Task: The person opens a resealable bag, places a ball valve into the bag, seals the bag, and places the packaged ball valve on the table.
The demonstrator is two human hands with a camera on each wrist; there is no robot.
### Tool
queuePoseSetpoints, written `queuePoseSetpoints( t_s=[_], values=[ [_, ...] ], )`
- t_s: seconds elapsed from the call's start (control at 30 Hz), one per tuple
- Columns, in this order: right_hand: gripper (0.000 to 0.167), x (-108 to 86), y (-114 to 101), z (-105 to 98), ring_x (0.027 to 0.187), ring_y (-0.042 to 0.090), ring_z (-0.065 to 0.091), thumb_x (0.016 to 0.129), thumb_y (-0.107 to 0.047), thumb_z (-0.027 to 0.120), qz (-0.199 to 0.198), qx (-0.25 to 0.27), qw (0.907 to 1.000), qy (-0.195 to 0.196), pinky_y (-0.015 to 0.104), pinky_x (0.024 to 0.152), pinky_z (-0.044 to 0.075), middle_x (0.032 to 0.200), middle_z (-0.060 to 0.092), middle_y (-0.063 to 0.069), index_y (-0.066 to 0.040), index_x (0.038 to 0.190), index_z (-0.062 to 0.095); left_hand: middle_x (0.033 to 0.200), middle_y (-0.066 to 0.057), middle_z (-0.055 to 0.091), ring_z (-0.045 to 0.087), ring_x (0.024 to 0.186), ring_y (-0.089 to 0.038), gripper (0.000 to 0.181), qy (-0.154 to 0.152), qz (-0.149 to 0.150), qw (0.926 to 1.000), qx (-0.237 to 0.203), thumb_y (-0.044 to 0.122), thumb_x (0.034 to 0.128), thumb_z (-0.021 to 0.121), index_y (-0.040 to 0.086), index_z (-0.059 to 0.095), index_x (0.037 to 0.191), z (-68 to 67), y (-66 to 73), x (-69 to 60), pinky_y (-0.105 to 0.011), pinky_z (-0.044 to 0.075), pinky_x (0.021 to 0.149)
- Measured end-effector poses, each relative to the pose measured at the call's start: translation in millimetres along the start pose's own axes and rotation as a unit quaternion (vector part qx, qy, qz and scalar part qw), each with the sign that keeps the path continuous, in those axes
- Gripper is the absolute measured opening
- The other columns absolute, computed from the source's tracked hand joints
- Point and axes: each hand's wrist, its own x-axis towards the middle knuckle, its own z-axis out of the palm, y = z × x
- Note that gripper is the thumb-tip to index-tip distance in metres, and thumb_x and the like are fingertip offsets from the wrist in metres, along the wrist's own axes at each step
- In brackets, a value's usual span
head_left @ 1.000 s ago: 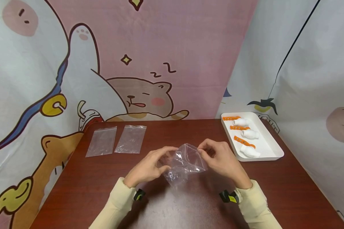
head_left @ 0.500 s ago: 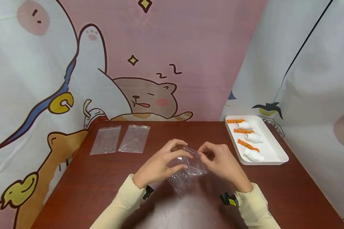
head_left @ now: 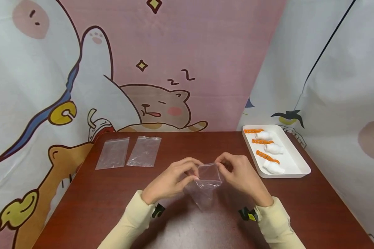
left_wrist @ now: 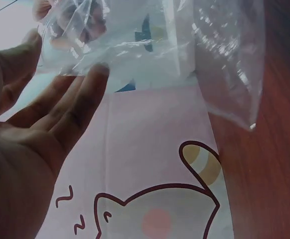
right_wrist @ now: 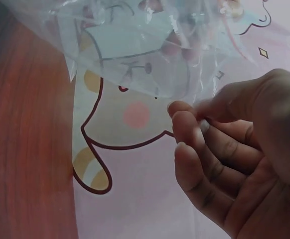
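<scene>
A clear plastic zip bag [head_left: 208, 176] hangs between the two hands above the brown table, its opening edge upward and its lower part tapering down. My left hand [head_left: 175, 177] pinches the bag's left upper edge between thumb and fingers. On the other side, the thumb and index finger of my right hand [head_left: 240, 173] pinch the right upper edge. In the right wrist view, the other fingers of the right hand [right_wrist: 234, 154] are bent beside the film. Wrinkled film of the bag [left_wrist: 227, 59] spreads past the left fingertips in the left wrist view.
Two flat clear bags [head_left: 113, 154] lie at the table's back left. A white tray [head_left: 292, 166] at the right holds several orange strips with holes [head_left: 267, 157] and white bulb-shaped pieces [head_left: 273, 167]. A cartoon-printed cloth [head_left: 218, 69] hangs behind the brown table [head_left: 90, 204].
My left fingers, spread half a second ago, have closed on the bag's left edge. The bag's upper part is now straighter and more taut. The right hand keeps its pinch.
</scene>
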Motion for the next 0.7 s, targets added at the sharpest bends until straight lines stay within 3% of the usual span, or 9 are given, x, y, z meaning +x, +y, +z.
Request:
queuePoseSetpoints(
  t_s=[0.23,0.37,0.53,0.7],
  values=[
    [0.003,0.0,-4.0,-4.2,0.067,0.001,0.063,0.097,-0.019,0.072,0.038,0.039,0.9981,-0.029,0.024,0.064,0.056,0.084,0.072,-0.014,-0.021,0.098,0.073,0.132,-0.007,0.066,0.067,0.086,-0.009,0.007,0.035,-0.012,0.9993,0.0,0.014,0.0994,0.068,0.016,0.062,0.096,-0.5,-2.4,-3.1,-0.022,0.058,0.074],
    [0.006,-0.7,-4.1,-8.2,0.071,0.004,0.068,0.098,-0.025,0.071,0.063,0.055,0.9961,-0.031,0.027,0.066,0.057,0.09,0.074,-0.013,-0.026,0.104,0.073,0.133,-0.006,0.066,0.068,0.086,-0.011,0.007,0.051,-0.014,0.9986,0.006,0.014,0.0986,0.069,0.015,0.063,0.097,-2.2,-1.9,-5.8,-0.021,0.057,0.074],
    [0.013,-1.6,5.9,-13.4,0.076,0.005,0.07,0.097,-0.024,0.072,0.066,0.045,0.9965,-0.025,0.027,0.069,0.058,0.097,0.075,-0.012,-0.025,0.11,0.071,0.134,-0.007,0.065,0.066,0.088,-0.005,0.006,0.067,-0.01,0.9975,0.019,0.013,0.0975,0.07,0.014,0.064,0.098,-4.2,-5.7,-8.9,-0.02,0.057,0.076],
    [0.024,-3.1,21.8,-20.4,0.086,0.01,0.071,0.097,-0.023,0.073,0.074,0.018,0.9966,-0.032,0.031,0.077,0.059,0.106,0.073,-0.008,-0.02,0.12,0.068,0.134,-0.011,0.064,0.068,0.088,-0.01,0.005,0.076,0.003,0.9968,0.026,0.012,0.0988,0.068,0.01,0.064,0.099,-5.9,-10.9,-11.2,-0.023,0.059,0.077]
  ],
)
